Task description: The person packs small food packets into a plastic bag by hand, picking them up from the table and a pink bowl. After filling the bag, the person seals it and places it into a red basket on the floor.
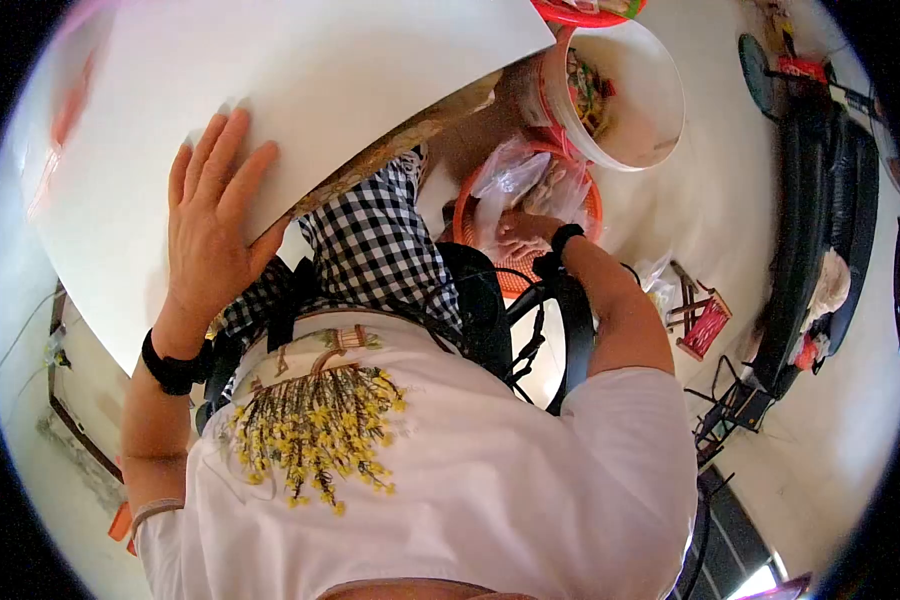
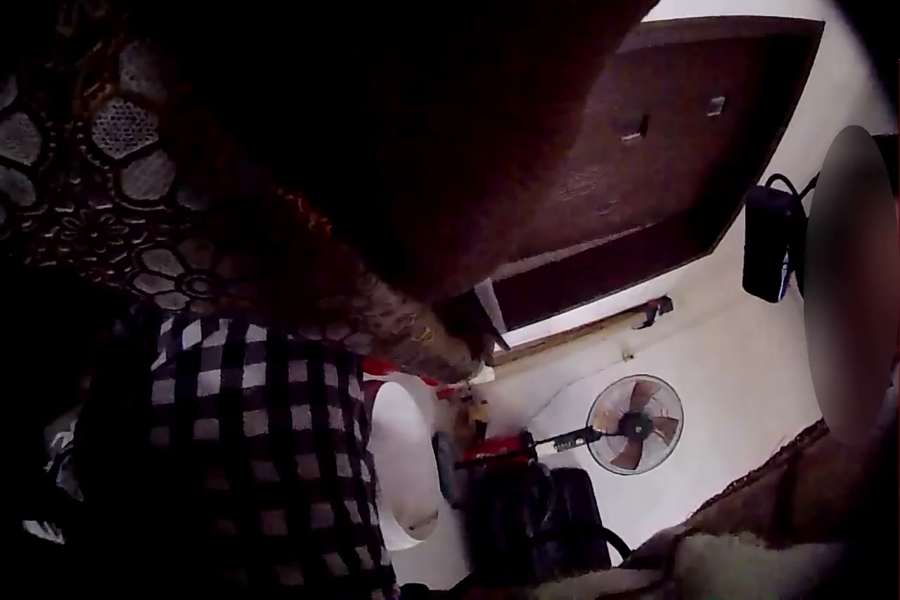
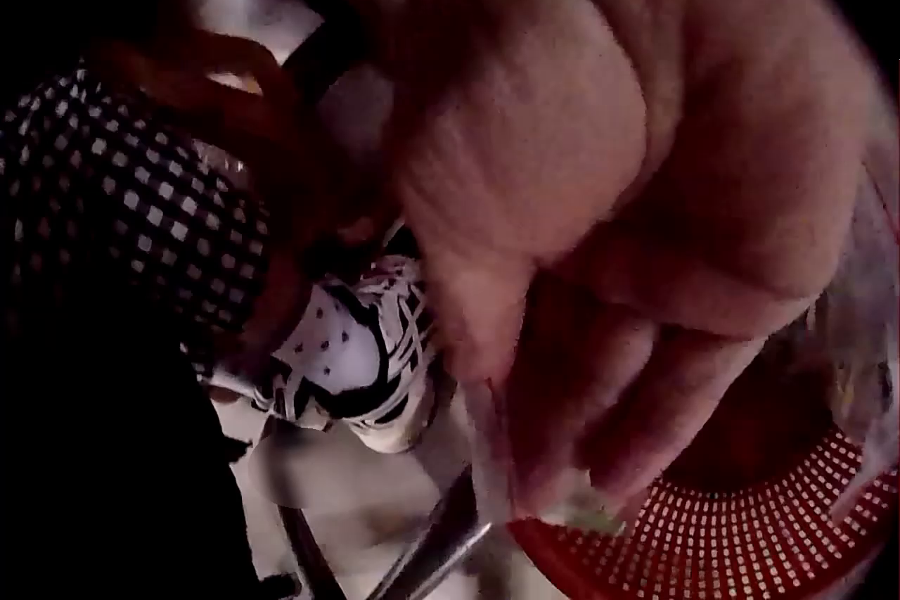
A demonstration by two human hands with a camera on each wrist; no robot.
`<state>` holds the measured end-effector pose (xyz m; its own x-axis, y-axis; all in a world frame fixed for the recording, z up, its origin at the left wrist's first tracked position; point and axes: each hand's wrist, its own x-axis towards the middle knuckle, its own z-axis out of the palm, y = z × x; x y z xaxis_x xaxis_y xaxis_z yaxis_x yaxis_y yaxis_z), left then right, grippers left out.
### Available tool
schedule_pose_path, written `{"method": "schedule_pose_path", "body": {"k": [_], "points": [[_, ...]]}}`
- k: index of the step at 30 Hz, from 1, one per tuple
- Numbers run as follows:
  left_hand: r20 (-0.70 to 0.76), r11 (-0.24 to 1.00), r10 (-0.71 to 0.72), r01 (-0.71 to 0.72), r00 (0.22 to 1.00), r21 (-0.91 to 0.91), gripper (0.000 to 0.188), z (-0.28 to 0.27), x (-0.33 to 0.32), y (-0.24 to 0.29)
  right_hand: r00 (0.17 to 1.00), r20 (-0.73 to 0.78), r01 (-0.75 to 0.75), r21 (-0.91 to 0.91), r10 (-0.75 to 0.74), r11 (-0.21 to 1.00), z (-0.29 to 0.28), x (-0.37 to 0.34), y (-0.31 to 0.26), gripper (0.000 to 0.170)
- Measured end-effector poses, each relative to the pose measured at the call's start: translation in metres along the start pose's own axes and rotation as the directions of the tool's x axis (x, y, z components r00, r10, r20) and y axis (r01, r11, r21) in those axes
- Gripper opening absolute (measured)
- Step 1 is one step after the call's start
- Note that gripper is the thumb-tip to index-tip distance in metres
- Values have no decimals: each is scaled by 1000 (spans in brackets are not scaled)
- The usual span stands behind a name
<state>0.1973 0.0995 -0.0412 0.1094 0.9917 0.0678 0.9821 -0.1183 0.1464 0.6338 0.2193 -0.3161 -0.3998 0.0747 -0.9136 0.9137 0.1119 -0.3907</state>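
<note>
My left hand [image 1: 210,220] lies flat on the white tabletop [image 1: 370,60], fingers spread and the thumb near the edge. Down beside my knee, my right hand [image 1: 525,235] reaches into an orange-red plastic basket [image 1: 597,215]. Clear plastic bags [image 1: 510,175] with something pale and brownish inside fill part of it. In the right wrist view the fingers of that hand [image 3: 605,206] are curled, and the thumb pinches a thin strip of clear plastic [image 3: 490,467] against them. The perforated basket wall [image 3: 731,537] lies just below.
Behind the basket stands a white bucket [image 1: 660,100] with colourful wrappers inside. A red container [image 1: 580,14] sits at the table's far corner. On the right are a small stool [image 1: 705,325] and a black sofa [image 1: 800,240]. A fan [image 2: 636,426] shows in the left wrist view.
</note>
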Motion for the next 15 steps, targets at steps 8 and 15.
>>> {"method": "schedule_pose_path", "body": {"k": [8,15], "points": [[59,999,-33,35,998,-35,71,-1,3,4,989,-130,34,-270,-72,962,2,28,-18,32],[80,992,-9,19,997,-123,70,-12,10,-14,956,-97,195,-499,-278,844,-83,19,6,37]]}}
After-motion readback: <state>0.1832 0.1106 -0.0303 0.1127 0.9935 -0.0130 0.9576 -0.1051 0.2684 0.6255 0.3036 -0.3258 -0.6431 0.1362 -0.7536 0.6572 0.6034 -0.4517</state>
